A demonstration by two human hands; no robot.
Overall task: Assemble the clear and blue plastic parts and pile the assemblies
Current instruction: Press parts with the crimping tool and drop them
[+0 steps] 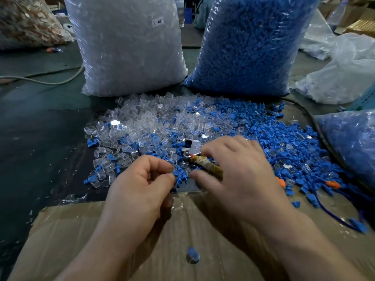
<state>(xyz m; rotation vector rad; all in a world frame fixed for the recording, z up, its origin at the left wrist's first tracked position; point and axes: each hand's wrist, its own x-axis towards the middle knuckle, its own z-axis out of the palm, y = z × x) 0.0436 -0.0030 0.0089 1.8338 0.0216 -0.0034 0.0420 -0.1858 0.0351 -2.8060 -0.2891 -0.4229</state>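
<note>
**Hands Worked at the Near Edge of a Littered Worktop**

The dark green worktop carried two tall sacks at 12 o'clock. A bag of clear pieces stood at 11 and a bag of blue pieces at 1, just beside each other. Before them spread the loose clear parts, mostly toward 10 o'clock. The blue parts lay toward 2, and the two mingled in the middle. A taped cardboard flap covered the near edge at 6, with a small blue piece lying on it, too blurred to identify.

The left hand was curled, thumb and forefinger pinching a blue part. The right hand was closed over a tool with a wrapped handle. Its metal head showed, but the fingers hid most of the handle.

A third bag of blue was cut off at 3 o'clock. A pale cable trailed off at 9. Bare worktop lay open from 8 to 10.
</note>
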